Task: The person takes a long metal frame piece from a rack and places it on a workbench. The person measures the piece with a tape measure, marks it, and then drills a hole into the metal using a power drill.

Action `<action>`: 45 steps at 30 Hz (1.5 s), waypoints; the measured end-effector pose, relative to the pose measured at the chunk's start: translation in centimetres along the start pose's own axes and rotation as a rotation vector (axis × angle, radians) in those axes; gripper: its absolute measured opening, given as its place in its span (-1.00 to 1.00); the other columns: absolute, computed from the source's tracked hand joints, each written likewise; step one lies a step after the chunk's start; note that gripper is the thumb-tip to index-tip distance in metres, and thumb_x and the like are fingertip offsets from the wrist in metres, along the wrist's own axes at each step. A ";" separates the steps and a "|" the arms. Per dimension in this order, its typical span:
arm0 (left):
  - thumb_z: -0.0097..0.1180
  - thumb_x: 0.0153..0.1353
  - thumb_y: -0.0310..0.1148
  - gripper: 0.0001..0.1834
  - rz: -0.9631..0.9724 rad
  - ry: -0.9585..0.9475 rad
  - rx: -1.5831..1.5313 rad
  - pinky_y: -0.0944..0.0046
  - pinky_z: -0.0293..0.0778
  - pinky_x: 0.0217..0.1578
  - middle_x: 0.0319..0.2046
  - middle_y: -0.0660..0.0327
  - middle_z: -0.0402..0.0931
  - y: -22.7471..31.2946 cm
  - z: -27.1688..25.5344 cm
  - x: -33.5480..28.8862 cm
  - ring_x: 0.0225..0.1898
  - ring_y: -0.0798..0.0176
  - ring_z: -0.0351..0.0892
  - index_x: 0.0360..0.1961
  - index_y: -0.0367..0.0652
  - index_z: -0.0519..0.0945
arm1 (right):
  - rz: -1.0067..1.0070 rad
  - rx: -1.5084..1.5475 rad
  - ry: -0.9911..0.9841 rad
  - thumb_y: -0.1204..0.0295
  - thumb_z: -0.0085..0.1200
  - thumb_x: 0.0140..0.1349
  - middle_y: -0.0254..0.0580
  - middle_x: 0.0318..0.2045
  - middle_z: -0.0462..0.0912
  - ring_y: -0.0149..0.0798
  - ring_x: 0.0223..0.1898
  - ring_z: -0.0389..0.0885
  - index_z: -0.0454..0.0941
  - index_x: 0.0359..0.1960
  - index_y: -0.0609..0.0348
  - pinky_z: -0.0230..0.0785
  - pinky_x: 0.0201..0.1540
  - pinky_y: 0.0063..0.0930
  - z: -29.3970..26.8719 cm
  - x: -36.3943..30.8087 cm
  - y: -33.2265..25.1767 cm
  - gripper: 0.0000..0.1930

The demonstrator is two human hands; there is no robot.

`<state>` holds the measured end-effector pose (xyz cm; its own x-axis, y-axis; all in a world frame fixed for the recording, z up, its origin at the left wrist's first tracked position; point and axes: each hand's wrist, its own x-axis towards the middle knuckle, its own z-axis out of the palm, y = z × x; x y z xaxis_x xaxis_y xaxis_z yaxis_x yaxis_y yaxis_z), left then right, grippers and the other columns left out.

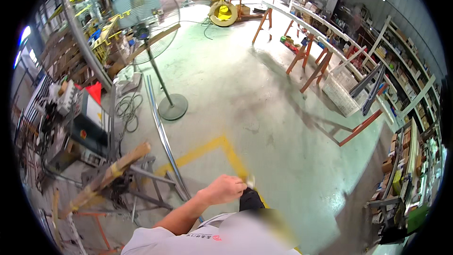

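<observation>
My left hand [229, 188] is in front of my body at the lower middle, its fingers curled closed. The inside of the fist is turned away, so I cannot make out what it holds, if anything. Just past it show a dark trouser leg [250, 200] and a pale, blurred shoe tip [250, 180]. My light grey shirt [188, 241] fills the bottom edge, partly covered by a blurred patch. My right hand does not show.
A pedestal fan [173, 106] stands ahead on the left, beside long metal bars [163, 134] and a coiled cable [128, 113]. A wooden pole [111, 174] juts in at lower left. Orange trestles [302, 61], a white basket [340, 93] and shelves [408, 61] line the right.
</observation>
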<state>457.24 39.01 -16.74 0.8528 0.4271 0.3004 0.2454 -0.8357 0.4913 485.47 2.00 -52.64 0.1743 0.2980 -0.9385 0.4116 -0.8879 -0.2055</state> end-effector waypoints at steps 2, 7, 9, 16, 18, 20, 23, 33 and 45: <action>0.21 0.11 -0.43 -0.88 -0.024 -0.015 0.011 0.08 0.52 -0.35 -0.44 0.20 0.54 -6.4 0.0 4.4 -0.33 0.09 0.62 -0.29 -0.13 0.60 | -0.031 -0.012 -0.016 -0.14 -0.12 0.44 0.04 -0.02 0.68 -0.07 -0.01 0.61 0.56 0.06 0.22 0.50 0.02 -0.15 -3.7 4.3 -6.0 -0.39; 0.22 0.07 -0.45 -0.94 -0.099 -0.123 0.060 0.09 0.51 -0.36 -0.51 0.17 0.51 -21.7 -2.1 15.9 -0.37 0.05 0.61 -0.40 -0.12 0.59 | -0.269 -0.006 -0.057 -0.24 -0.15 0.44 0.08 0.07 0.65 -0.07 0.13 0.57 0.53 0.19 0.23 0.47 0.12 -0.18 -18.6 15.4 -28.5 -0.27; 0.22 0.05 -0.46 -0.94 -0.170 -0.190 0.115 0.10 0.51 -0.36 -0.53 0.17 0.51 -27.2 -3.9 19.1 -0.39 0.05 0.60 -0.43 -0.11 0.58 | -0.449 0.431 -0.328 -0.28 -0.16 0.43 0.10 0.10 0.65 -0.07 0.18 0.55 0.52 0.24 0.23 0.46 0.16 -0.19 -26.7 17.5 -41.1 -0.22; 0.26 0.03 -0.50 -0.89 -0.246 0.053 -0.032 0.08 0.50 -0.45 -0.54 0.22 0.52 -43.6 -13.8 34.5 -0.47 0.05 0.57 -0.42 -0.10 0.57 | -0.654 0.109 0.006 -0.09 0.02 0.43 -0.06 -0.39 0.68 -0.19 -0.40 0.68 0.58 -0.11 0.32 0.52 -0.37 -0.23 -51.3 17.9 -86.7 -0.43; 0.27 0.03 -0.52 -0.86 -0.250 0.096 -0.070 0.08 0.49 -0.44 -0.53 0.20 0.51 -50.4 -15.1 38.2 -0.46 0.04 0.56 -0.36 -0.11 0.59 | -0.767 0.512 -0.098 0.13 0.04 0.48 -0.13 -0.38 0.69 -0.30 -0.40 0.66 0.58 -0.23 0.29 0.49 -0.38 -0.32 -56.4 18.7 -98.6 -0.61; 0.27 0.03 -0.52 -0.86 -0.218 0.088 -0.105 0.08 0.49 -0.43 -0.52 0.19 0.50 -58.1 -16.6 42.0 -0.44 0.05 0.57 -0.35 -0.12 0.59 | -0.824 0.626 -0.094 0.20 0.05 0.49 -0.17 -0.39 0.69 -0.33 -0.42 0.63 0.58 -0.24 0.27 0.49 -0.35 -0.33 -58.8 19.3 -107.8 -0.67; 0.24 0.04 -0.52 -0.88 -0.173 0.077 -0.118 0.10 0.50 -0.36 -0.50 0.19 0.48 -69.3 -19.8 47.8 -0.39 0.08 0.57 -0.37 -0.15 0.56 | -0.928 0.336 0.034 0.21 0.03 0.48 -0.19 -0.41 0.68 -0.31 -0.42 0.60 0.59 -0.29 0.22 0.49 -0.31 -0.34 -63.6 26.3 -117.9 -0.69; 0.20 0.07 -0.50 -0.86 -0.097 0.209 -0.062 0.10 0.49 -0.36 -0.52 0.19 0.43 -101.6 -44.4 68.7 -0.40 0.06 0.54 -0.48 -0.17 0.45 | -0.276 -0.014 0.025 0.16 0.29 0.23 -0.10 -0.54 0.66 -0.21 -0.58 0.61 0.65 -0.35 0.17 0.46 -0.52 -0.24 -76.8 50.3 -111.1 -0.70; 0.31 0.08 -0.43 -0.86 -0.422 0.389 0.149 0.12 0.50 -0.46 -0.42 0.17 0.61 -142.7 -67.1 78.9 -0.41 0.09 0.62 -0.33 -0.15 0.61 | -0.781 -1.010 0.005 0.15 0.13 0.32 0.14 -0.31 0.70 0.14 -0.29 0.66 0.66 -0.31 0.20 0.47 -0.23 0.03 -94.1 68.7 -172.4 -0.67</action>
<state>458.59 215.12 -8.31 0.4428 0.8047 0.3954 0.6130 -0.5935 0.5215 510.68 208.50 -55.60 -0.4180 0.6214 -0.6626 0.8998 0.1827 -0.3962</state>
